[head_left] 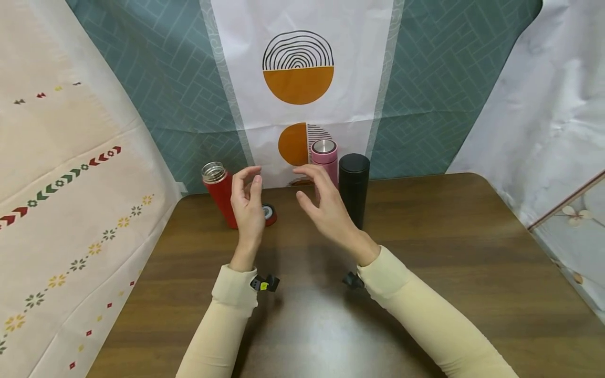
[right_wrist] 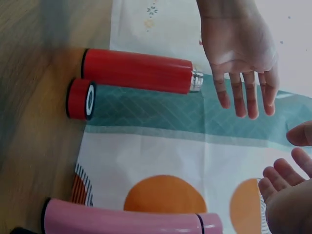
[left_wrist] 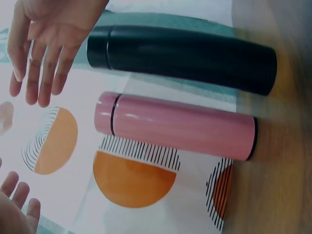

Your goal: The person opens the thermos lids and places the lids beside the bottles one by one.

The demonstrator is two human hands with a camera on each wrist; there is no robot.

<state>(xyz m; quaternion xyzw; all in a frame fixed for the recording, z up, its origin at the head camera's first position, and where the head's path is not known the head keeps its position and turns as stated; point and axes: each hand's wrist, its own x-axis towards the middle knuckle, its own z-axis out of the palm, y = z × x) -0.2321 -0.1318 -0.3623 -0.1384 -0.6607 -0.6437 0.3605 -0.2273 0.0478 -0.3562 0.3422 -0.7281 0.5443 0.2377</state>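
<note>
My left hand (head_left: 249,205) is raised in front of the red vacuum flask (head_left: 219,202), with its fingers loosely bent and holding nothing. That flask stands upright without its lid, its steel neck bare. Its red lid (right_wrist: 80,99) rests on the table beside it, partly hidden by my left hand in the head view. Opposite, my right hand (head_left: 326,205) hovers with relaxed fingers, also holding nothing. Behind it stand a pink flask (left_wrist: 180,126) and a black flask (left_wrist: 190,56), both with lids on. A gap separates the two hands, palms turned towards each other.
The brown wooden table (head_left: 449,252) reaches back to a hanging cloth (head_left: 302,113) with orange and striped circles. Patterned cloth (head_left: 71,236) hangs at the left, and white cloth (head_left: 543,105) at the right. Black straps with small devices sit at both wrists.
</note>
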